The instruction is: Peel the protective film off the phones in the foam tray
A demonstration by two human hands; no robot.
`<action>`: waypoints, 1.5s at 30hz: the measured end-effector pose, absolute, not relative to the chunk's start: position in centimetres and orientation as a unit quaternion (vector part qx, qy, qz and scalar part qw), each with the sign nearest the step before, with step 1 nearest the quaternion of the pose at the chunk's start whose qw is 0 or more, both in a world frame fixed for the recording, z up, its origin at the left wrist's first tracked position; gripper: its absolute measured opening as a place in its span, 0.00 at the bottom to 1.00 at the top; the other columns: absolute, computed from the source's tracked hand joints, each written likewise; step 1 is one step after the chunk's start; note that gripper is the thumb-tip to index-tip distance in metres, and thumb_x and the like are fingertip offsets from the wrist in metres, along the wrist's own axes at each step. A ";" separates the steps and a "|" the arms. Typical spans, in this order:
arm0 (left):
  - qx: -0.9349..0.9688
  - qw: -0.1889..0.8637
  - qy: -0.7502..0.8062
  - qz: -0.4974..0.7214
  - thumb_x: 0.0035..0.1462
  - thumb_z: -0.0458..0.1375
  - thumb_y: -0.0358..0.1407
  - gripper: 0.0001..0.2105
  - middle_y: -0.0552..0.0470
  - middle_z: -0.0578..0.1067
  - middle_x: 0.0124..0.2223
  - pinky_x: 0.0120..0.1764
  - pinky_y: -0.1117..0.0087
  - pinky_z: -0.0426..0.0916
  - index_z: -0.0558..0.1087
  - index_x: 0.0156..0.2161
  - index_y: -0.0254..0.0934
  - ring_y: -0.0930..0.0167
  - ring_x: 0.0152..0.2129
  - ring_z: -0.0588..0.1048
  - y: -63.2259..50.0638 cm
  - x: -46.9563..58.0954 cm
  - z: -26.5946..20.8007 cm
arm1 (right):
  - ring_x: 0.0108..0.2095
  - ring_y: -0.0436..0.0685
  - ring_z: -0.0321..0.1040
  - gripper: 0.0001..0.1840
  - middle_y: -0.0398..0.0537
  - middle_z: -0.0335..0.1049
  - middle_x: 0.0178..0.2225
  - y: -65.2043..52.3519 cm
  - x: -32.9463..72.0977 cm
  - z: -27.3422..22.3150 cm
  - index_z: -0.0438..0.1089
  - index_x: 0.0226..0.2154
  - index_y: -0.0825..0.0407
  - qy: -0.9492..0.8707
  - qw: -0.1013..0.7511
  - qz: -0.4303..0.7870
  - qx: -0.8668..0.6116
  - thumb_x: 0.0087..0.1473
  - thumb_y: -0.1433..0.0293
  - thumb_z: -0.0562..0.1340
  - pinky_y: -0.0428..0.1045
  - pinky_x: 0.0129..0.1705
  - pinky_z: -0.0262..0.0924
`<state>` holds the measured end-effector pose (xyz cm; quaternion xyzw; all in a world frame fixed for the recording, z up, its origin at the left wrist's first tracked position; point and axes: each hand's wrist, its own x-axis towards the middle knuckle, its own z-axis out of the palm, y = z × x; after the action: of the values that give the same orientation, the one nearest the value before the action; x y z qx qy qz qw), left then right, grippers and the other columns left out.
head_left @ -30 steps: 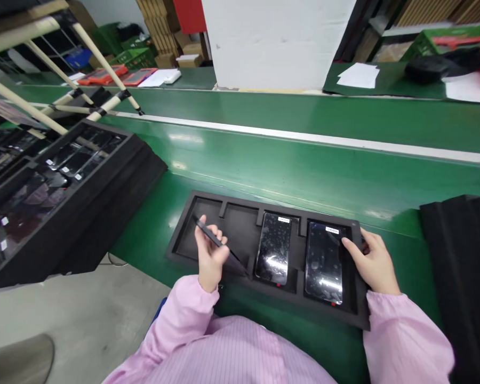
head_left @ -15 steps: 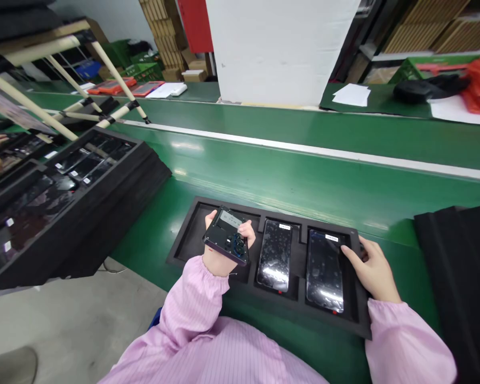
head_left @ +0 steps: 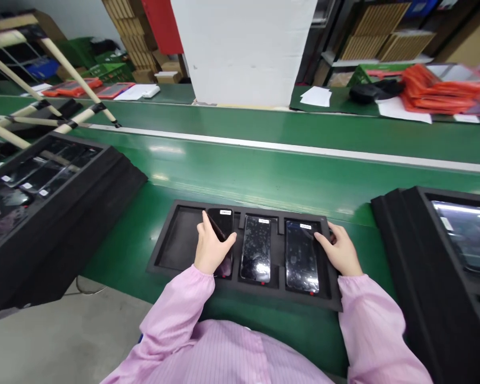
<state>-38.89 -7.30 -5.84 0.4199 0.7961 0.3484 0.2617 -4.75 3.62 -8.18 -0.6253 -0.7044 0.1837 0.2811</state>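
Observation:
On the green bench in front of me lies a black foam tray (head_left: 168,269) with wide recesses. My left hand (head_left: 211,248) grips a black phone (head_left: 226,261) across its width, thumb on one long side and fingers on the other. That phone lies screen up in the tray, with a white label at its top and partly covered by my hand. Two more phones, a middle one (head_left: 256,248) and a right one (head_left: 302,256), rest screen up beside it. My right hand (head_left: 341,249) holds the tray's right edge, thumb on the rim near the right phone.
Stacked black trays (head_left: 92,202) with phones stand to the left, and another black stack (head_left: 408,250) to the right. Behind runs a white strip (head_left: 256,143). A white panel (head_left: 244,53), orange pouches (head_left: 432,90) and papers (head_left: 316,96) are farther back.
My left hand has turned the phone from back showing to screen up and lowered it into the tray. My right hand stays on the tray's edge. The view has shifted right.

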 end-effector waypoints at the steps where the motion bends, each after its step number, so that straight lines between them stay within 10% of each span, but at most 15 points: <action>1: 0.435 0.252 0.802 0.322 0.51 0.63 0.45 0.53 0.27 0.60 0.58 0.60 0.45 0.60 0.38 0.71 0.21 0.44 0.59 0.64 -7.4 -38.8 -6.3 | 0.29 0.55 0.61 0.32 0.50 0.68 0.39 3.5 -4.8 -8.1 0.70 0.54 0.54 -0.704 0.282 0.187 -0.624 0.52 0.51 0.61 0.54 0.36 0.63; 8: 0.566 0.071 0.762 0.308 0.62 0.56 0.42 0.36 0.22 0.54 0.67 0.62 0.39 0.56 0.52 0.68 0.23 0.43 0.67 0.52 -12.5 -38.1 -8.5 | 0.25 0.51 0.58 0.38 0.53 0.70 0.45 3.7 -5.1 -7.8 0.66 0.60 0.55 -0.684 0.276 0.186 -0.649 0.51 0.52 0.61 0.53 0.35 0.62; 12: 0.764 0.024 0.568 0.305 0.61 0.60 0.42 0.35 0.32 0.64 0.65 0.61 0.46 0.63 0.54 0.69 0.37 0.51 0.64 0.61 -17.1 -36.9 -10.5 | 0.26 0.50 0.58 0.38 0.53 0.72 0.49 5.9 -5.6 -7.6 0.66 0.60 0.53 -0.669 0.283 0.183 -0.663 0.49 0.55 0.61 0.53 0.37 0.62; 16: 0.857 0.051 0.453 0.240 0.61 0.58 0.30 0.21 0.46 0.76 0.56 0.61 0.55 0.64 0.72 0.57 0.49 0.62 0.55 0.73 -15.1 -38.5 -12.3 | 0.24 0.51 0.58 0.27 0.51 0.75 0.38 6.8 -5.6 -7.1 0.75 0.47 0.55 -0.679 0.279 0.203 -0.648 0.47 0.61 0.56 0.51 0.34 0.61; 20: 0.818 0.117 0.528 0.195 0.59 0.60 0.33 0.14 0.47 0.74 0.57 0.66 0.44 0.49 0.79 0.47 0.53 0.58 0.59 0.69 -8.2 -42.9 -11.6 | 0.31 0.56 0.63 0.18 0.56 0.72 0.42 2.8 -4.9 -6.1 0.72 0.34 0.55 -0.671 0.292 0.155 -0.664 0.44 0.61 0.56 0.53 0.37 0.61; 24: 0.618 0.149 0.718 0.282 0.64 0.49 0.36 0.22 0.34 0.62 0.65 0.64 0.52 0.55 0.68 0.61 0.38 0.57 0.63 0.63 -3.5 -44.8 -10.1 | 0.25 0.56 0.60 0.10 0.44 0.64 0.24 -5.2 -6.8 -5.9 0.62 0.27 0.48 -0.677 0.237 0.151 -0.680 0.45 0.60 0.59 0.51 0.30 0.54; 28: 0.583 0.282 0.720 0.251 0.67 0.40 0.47 0.28 0.36 0.73 0.56 0.53 0.59 0.68 0.66 0.61 0.33 0.59 0.51 0.75 -2.5 -44.3 -9.2 | 0.23 0.56 0.61 0.08 0.43 0.64 0.21 -12.9 -13.7 -6.7 0.60 0.27 0.48 -0.719 0.156 0.224 -0.640 0.51 0.63 0.59 0.49 0.27 0.49; 34: 0.607 0.229 0.732 0.209 0.63 0.45 0.47 0.30 0.31 0.65 0.63 0.63 0.45 0.48 0.60 0.65 0.31 0.48 0.62 0.60 -1.0 -44.2 -9.1 | 0.26 0.47 0.69 0.13 0.35 0.77 0.31 -16.2 -23.7 -7.4 0.71 0.38 0.47 -0.825 0.039 0.481 -0.294 0.48 0.68 0.69 0.43 0.32 0.61; 45: 0.718 0.225 0.629 0.196 0.59 0.49 0.47 0.23 0.43 0.71 0.57 0.63 0.54 0.45 0.67 0.56 0.40 0.58 0.58 0.63 2.0 -46.9 -9.2 | 0.34 0.56 0.73 0.10 0.49 0.76 0.35 -8.5 -11.4 -0.9 0.72 0.42 0.51 -0.717 0.357 0.253 -0.543 0.60 0.65 0.59 0.52 0.41 0.68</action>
<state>-46.87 2.03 -9.20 0.7175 0.6293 0.1959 0.2253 -11.40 -8.51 -0.87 -0.5427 -0.7166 0.2535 0.3574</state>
